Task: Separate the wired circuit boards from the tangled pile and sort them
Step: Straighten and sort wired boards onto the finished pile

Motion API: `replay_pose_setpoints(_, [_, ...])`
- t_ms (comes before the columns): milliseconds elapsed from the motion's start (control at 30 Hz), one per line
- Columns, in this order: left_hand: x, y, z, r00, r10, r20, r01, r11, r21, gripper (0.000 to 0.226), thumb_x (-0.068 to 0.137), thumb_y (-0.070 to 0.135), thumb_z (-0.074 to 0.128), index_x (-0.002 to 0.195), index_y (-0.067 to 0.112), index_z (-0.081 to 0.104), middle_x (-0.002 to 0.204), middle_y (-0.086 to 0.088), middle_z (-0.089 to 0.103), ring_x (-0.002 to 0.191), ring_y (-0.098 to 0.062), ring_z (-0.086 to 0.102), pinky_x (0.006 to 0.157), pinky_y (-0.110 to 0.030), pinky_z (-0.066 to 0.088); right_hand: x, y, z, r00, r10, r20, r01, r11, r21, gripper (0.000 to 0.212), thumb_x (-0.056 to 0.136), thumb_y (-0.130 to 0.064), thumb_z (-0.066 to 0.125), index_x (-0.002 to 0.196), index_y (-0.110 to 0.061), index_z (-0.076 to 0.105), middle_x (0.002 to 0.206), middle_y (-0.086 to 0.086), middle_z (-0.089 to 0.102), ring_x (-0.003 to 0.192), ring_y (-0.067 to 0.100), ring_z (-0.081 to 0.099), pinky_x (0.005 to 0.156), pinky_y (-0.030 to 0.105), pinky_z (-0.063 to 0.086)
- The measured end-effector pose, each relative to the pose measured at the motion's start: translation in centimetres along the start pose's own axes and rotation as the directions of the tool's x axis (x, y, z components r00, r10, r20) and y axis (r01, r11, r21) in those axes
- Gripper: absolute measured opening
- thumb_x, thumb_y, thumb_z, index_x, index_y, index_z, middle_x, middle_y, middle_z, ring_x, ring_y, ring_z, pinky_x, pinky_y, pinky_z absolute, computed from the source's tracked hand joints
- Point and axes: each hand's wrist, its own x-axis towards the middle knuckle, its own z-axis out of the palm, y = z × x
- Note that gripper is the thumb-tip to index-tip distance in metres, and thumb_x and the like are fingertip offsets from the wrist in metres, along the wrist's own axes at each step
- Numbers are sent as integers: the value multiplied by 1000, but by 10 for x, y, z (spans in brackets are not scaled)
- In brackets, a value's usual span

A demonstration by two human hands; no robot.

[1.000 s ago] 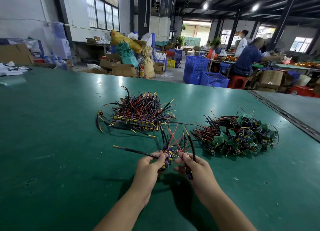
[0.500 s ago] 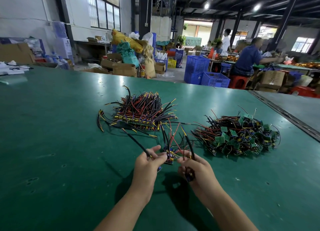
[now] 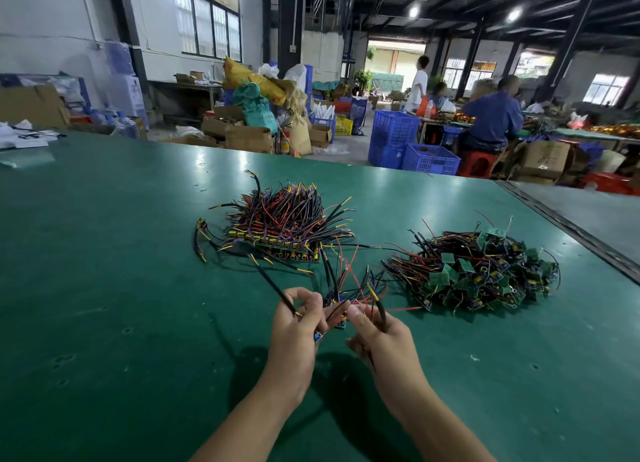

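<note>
Since the earlier frames, the long black sleeved lead [image 3: 270, 281] has swung from lying level out to the left to slanting up toward the far pile. My two hands have also closed toward each other.

Current state. My left hand [image 3: 298, 326] has its fingers curled and pinches the near end of that lead, together with part of a small cluster of wired circuit boards [image 3: 341, 311]. My right hand [image 3: 381, 337] pinches the other side of the cluster, with a second black lead running under its fingers. The cluster appears to be held just above the green table mat [image 3: 104, 288], between the two piles and nearer to me.

Stock. The tangled pile of green boards and loose red and black wires [image 3: 478, 274] lies to the right. The sorted stack of boards with wires combed one way [image 3: 280, 226] lies to the left, well apart from it.

Step in hand, as I judge it: freeing one unit from the held cluster. The next move calls for drawing the hands apart slowly so the crossed red wires slip rather than snag. The freed board then goes on the sorted stack, aligned.
</note>
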Motion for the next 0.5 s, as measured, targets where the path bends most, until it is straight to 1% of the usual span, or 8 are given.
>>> replay_pose_setpoints(100, [1,-5,-2,996,39,84,-43,998,50,10,102,15,42,95,9,43,47,1,37,84,-30,71,90,-37,48,2,-1,-4,999,-24,-49,22,999,-41,4,89,-10,67,88,-8,70,70,0,65,52,8,44,51,16,40])
replay_pose_setpoints(167, [0,-9,-3,991,50,122,-66,990,126,9,102,18,41,98,10,44,45,3,38,84,-33,71,88,-33,50,3,-2,-6,997,-42,-66,38,998,-52,4,89,-6,66,87,-7,69,71,0,66,59,10,47,54,19,40])
replay_pose_setpoints(233, [-2,-13,-5,986,24,164,-69,958,277,4,100,21,47,103,19,45,48,-1,53,63,-19,67,66,-20,50,5,-2,-7,994,-63,-88,58,996,-65,6,90,-5,64,86,-8,68,67,-5,64,60,9,47,56,19,41])
replay_pose_setpoints(267, [-3,-14,-5,984,10,179,-75,930,360,11,98,25,54,104,26,45,57,-7,63,51,-13,58,53,-19,44,5,-2,-7,993,-72,-95,66,996,-66,7,90,-5,64,85,-8,68,64,-8,62,59,8,46,56,19,41])
replay_pose_setpoints(300, [-5,-15,-5,982,0,188,-81,902,424,21,92,29,63,105,32,46,66,-13,66,47,-12,48,49,-21,39,5,-2,-8,993,-76,-96,70,996,-59,7,90,-6,64,85,-8,68,63,-9,61,60,9,46,57,20,41])
replay_pose_setpoints(333, [-7,-16,-5,982,10,190,-97,884,457,32,85,32,72,105,37,48,70,-14,64,47,-13,45,49,-22,39,5,-3,-8,993,-72,-93,68,997,-40,7,90,-7,64,84,-9,68,63,-8,60,64,13,46,61,24,42])
replay_pose_setpoints(400, [-9,-14,-3,976,59,211,-150,880,450,46,69,35,78,107,42,52,76,-2,59,51,-15,51,53,-24,44,5,-4,-8,996,-55,-77,56,998,15,13,91,-10,64,79,-12,68,65,-5,59,69,19,46,67,33,41])
replay_pose_setpoints(500, [-11,-12,-4,961,-6,278,-137,859,493,59,56,35,84,109,33,60,94,9,65,61,-7,55,63,-25,47,4,-4,-6,997,-40,-64,42,999,32,17,92,-16,62,76,-15,69,64,-7,60,62,9,52,59,23,46])
